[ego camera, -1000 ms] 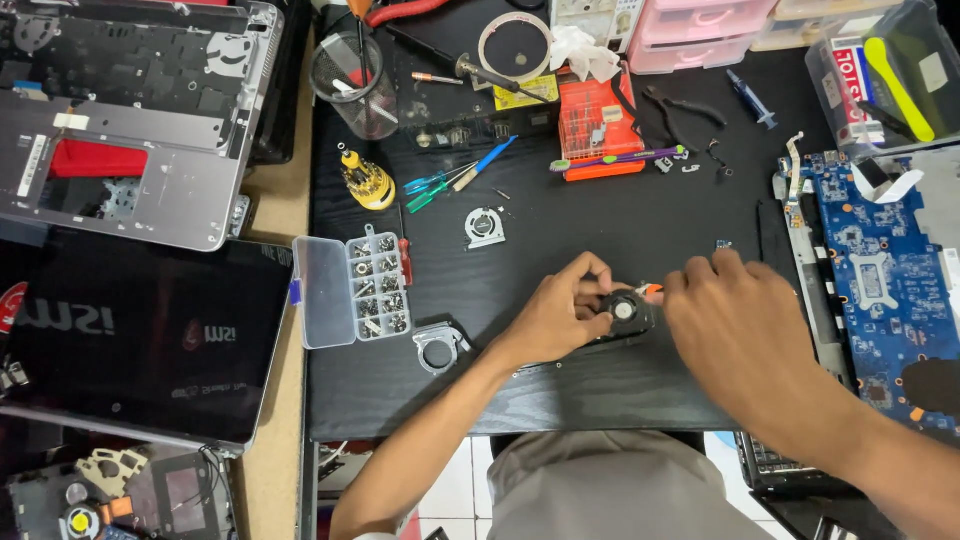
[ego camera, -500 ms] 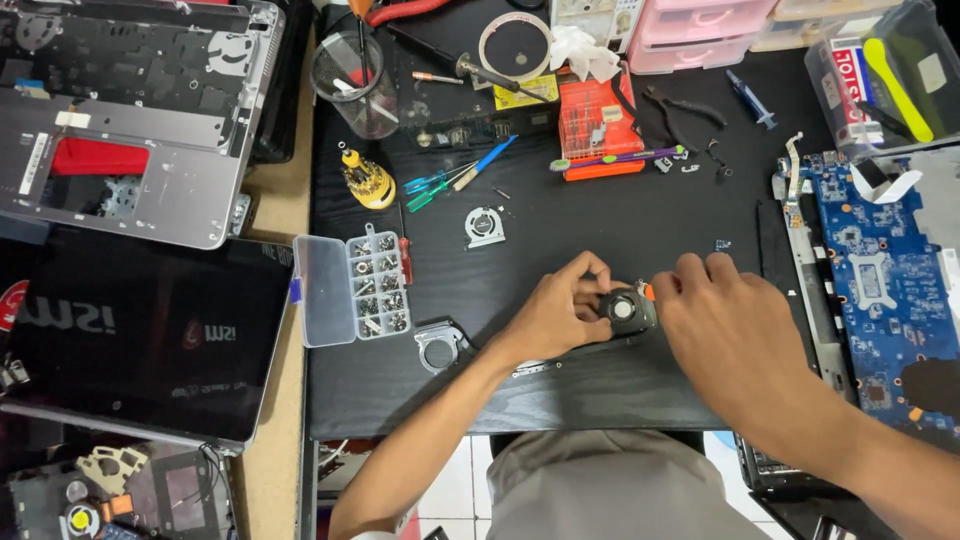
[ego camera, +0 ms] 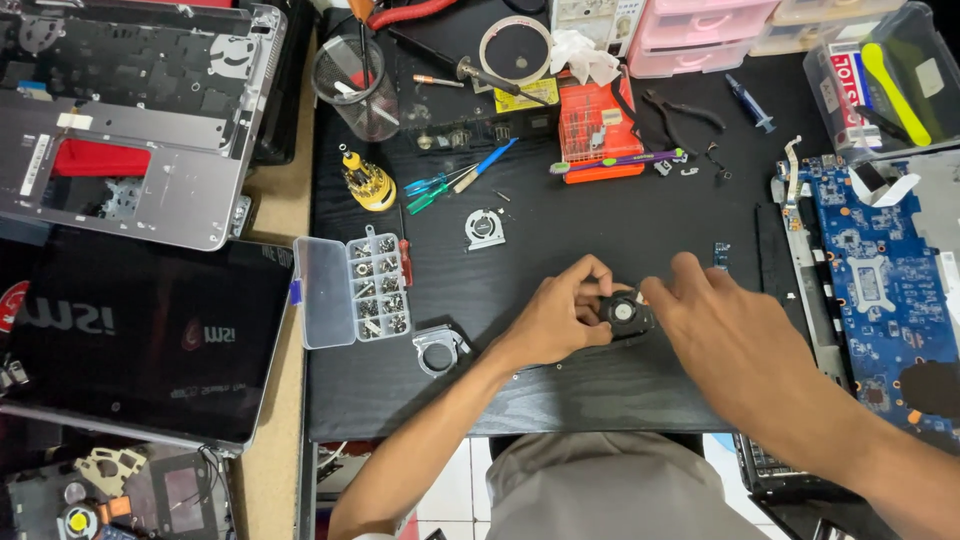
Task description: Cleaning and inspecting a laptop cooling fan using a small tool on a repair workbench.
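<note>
Both hands are meeting over a small black fan [ego camera: 626,315] lying near the middle of the black tabletop [ego camera: 560,390]: the left hand [ego camera: 556,320] is pinching its left edge with curled fingers, while the right hand [ego camera: 735,335] is touching its right side with fingertips. To the left, a clear screw box [ego camera: 352,290] is sitting open, and a blue circuit board [ego camera: 868,290] is lying at the far right.

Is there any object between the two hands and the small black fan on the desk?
No. The left hand and the right hand both touch the small black fan directly; nothing visible lies between.
</note>
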